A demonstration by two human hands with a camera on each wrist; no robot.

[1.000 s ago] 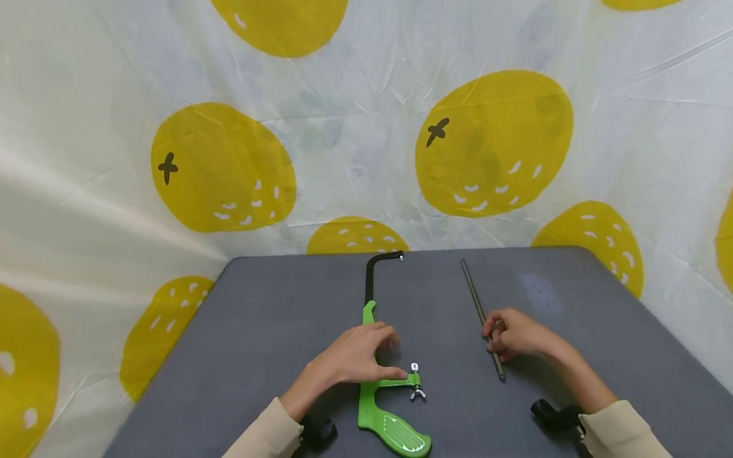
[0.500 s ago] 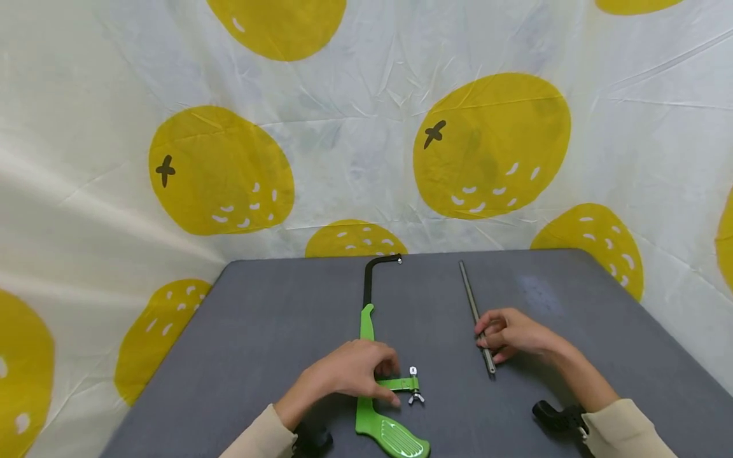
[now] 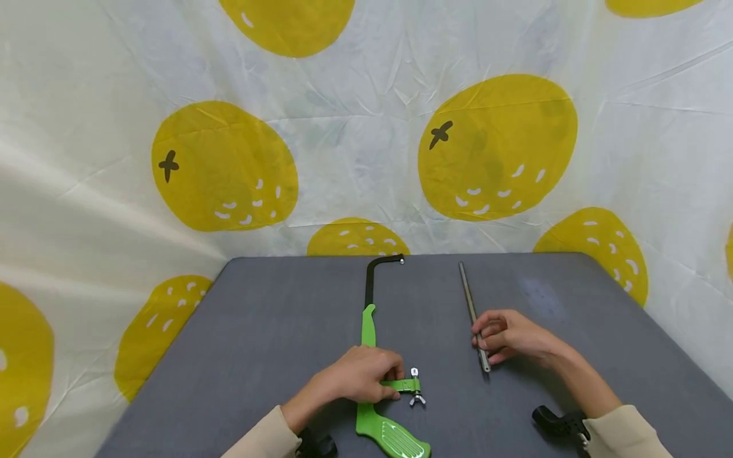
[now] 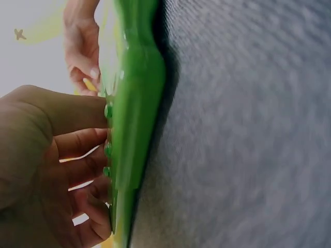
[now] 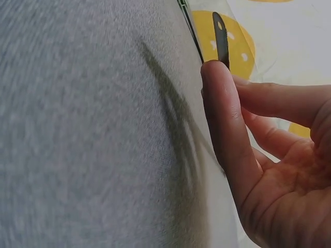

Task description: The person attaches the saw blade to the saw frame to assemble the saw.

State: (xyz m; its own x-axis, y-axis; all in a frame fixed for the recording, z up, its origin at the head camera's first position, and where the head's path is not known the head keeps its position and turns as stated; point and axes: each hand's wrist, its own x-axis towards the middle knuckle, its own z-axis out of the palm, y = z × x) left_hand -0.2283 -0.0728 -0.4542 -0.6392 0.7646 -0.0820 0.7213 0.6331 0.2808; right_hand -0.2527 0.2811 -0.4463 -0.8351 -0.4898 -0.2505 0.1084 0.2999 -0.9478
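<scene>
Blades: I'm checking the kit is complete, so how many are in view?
1: the blade, pinched in the right hand, to the right of the frame. Another under the left hand could be hidden.

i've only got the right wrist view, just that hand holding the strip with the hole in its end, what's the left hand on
Observer: In the head view the left hand is at the green saw frame, its thumb and forefinger either side of the frame's short arm.
Operator: ok is anything strung between that frame's two ends
Observer: No, the head view shows nothing spanning from the short arm to the tip of the black bar.
</scene>
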